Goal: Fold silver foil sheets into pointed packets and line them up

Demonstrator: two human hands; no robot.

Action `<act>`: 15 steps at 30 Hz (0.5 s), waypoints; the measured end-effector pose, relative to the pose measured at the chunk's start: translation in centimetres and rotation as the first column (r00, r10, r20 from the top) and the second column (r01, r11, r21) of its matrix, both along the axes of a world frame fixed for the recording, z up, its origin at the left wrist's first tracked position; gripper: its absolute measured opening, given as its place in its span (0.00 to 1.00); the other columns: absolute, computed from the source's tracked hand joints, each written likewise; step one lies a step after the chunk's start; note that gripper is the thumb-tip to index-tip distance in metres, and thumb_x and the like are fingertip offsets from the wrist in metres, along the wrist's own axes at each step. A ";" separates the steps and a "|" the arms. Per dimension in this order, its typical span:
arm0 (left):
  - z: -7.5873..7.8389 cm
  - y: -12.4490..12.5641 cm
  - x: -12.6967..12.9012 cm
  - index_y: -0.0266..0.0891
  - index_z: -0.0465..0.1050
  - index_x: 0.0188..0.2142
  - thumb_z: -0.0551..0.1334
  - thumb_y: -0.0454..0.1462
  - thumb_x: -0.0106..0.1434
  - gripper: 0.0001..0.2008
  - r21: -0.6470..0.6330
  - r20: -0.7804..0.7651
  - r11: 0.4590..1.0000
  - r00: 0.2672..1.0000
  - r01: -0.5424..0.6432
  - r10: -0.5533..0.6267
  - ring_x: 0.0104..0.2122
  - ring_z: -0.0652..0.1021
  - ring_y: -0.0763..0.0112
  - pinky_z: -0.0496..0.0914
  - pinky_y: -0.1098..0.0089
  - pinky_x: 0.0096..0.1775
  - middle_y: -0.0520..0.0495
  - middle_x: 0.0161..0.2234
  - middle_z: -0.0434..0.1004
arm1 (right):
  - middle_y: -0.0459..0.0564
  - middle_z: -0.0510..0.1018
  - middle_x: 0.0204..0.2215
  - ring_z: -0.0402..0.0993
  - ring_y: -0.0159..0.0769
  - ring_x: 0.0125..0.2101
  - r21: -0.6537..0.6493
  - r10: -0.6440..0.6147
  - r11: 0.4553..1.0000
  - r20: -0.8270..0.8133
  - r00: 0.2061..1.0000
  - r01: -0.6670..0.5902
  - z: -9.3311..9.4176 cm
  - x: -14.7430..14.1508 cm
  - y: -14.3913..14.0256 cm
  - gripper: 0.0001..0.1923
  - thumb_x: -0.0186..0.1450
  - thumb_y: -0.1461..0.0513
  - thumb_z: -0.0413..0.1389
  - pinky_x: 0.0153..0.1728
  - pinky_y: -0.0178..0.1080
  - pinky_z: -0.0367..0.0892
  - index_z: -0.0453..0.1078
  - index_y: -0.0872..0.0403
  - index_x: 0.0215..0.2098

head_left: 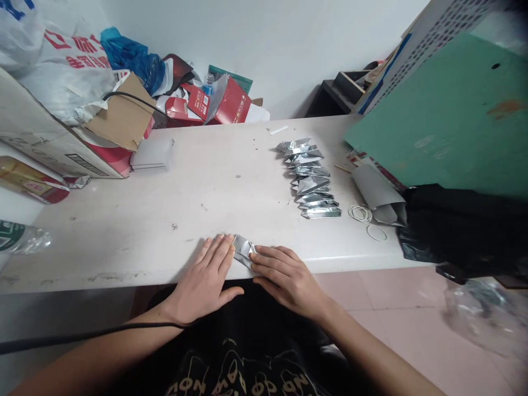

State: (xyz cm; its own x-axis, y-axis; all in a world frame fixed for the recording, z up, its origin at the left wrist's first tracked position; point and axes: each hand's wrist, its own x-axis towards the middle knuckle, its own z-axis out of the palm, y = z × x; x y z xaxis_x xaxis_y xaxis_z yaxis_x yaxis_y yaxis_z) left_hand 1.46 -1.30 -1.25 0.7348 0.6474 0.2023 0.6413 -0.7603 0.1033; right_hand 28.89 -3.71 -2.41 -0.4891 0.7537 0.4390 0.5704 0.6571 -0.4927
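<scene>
**Q:** Nearest you, what do your hands have?

**A:** Your left hand (206,280) and right hand (284,278) lie flat at the near edge of the table (165,192), fingers stretched out and close together, gripping nothing. Both press on a small foil piece (242,248) that sits between your fingertips, right at the table's edge in front of you.

**Q:** Where is there room to move?

**A:** Bare tabletop opens ahead and to your left, up to a white box (152,154) and a carton (49,137) at the far left. To your right, well apart from your hands, a row of folded foil pieces (311,179) runs away from you. Rubber bands (367,220) lie beyond it, near a green board (445,121) at the right edge. A bottle (22,237) rests at the left edge.
</scene>
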 end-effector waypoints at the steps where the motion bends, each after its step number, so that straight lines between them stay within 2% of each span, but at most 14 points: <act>1: 0.1 0.3 0.1 0.30 0.46 0.79 0.53 0.59 0.79 0.44 0.002 0.006 1.000 1.000 0.010 -0.010 0.75 0.62 0.43 0.59 0.43 0.73 0.27 0.75 0.59 | 0.45 0.84 0.58 0.78 0.44 0.63 0.004 -0.003 1.000 -0.015 1.000 0.003 0.0 -0.1 0.0 0.18 0.76 0.62 0.60 0.59 0.55 0.75 0.77 0.41 0.62; 4: 0.4 1.1 0.6 0.31 0.49 0.78 0.54 0.56 0.79 0.40 -0.009 0.027 0.999 0.999 0.047 -0.046 0.76 0.61 0.44 0.58 0.43 0.74 0.28 0.75 0.61 | 0.46 0.85 0.57 0.78 0.43 0.62 0.020 -0.010 1.000 -0.030 0.999 0.010 0.3 -0.4 -0.1 0.16 0.76 0.63 0.60 0.58 0.53 0.75 0.77 0.43 0.60; 7: 0.4 1.6 1.1 0.36 0.48 0.79 0.54 0.57 0.79 0.41 -0.036 0.010 0.996 0.997 0.079 -0.078 0.78 0.55 0.44 0.57 0.42 0.74 0.31 0.78 0.54 | 0.47 0.85 0.56 0.77 0.43 0.62 0.015 -0.021 1.000 0.006 1.000 0.021 0.5 -0.7 -0.2 0.16 0.76 0.63 0.58 0.59 0.52 0.74 0.78 0.44 0.59; 11: 0.3 1.9 1.3 0.42 0.46 0.80 0.55 0.62 0.75 0.45 -0.071 -0.038 0.993 0.995 0.089 -0.092 0.79 0.50 0.40 0.55 0.39 0.74 0.36 0.80 0.47 | 0.48 0.85 0.54 0.78 0.44 0.60 0.018 -0.076 0.997 0.009 0.997 0.076 0.6 -1.3 -0.2 0.10 0.77 0.59 0.59 0.58 0.51 0.72 0.79 0.46 0.54; 15: 0.9 2.3 1.1 0.44 0.46 0.80 0.55 0.62 0.76 0.44 -0.105 -0.029 0.989 0.994 0.100 -0.103 0.79 0.50 0.41 0.53 0.37 0.74 0.38 0.80 0.48 | 0.49 0.86 0.51 0.79 0.44 0.58 0.019 -0.131 0.991 -0.011 0.991 0.131 0.6 -1.9 -0.1 0.08 0.78 0.59 0.58 0.56 0.50 0.70 0.78 0.47 0.52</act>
State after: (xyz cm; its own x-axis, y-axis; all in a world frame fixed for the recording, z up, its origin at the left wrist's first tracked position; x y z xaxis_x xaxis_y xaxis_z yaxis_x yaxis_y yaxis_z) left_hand 2.57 0.96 -0.38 0.8031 0.5853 0.1115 0.5660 -0.8079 0.1640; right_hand 26.99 -3.80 -1.77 -0.3824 0.8020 0.4589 0.6474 0.5869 -0.4862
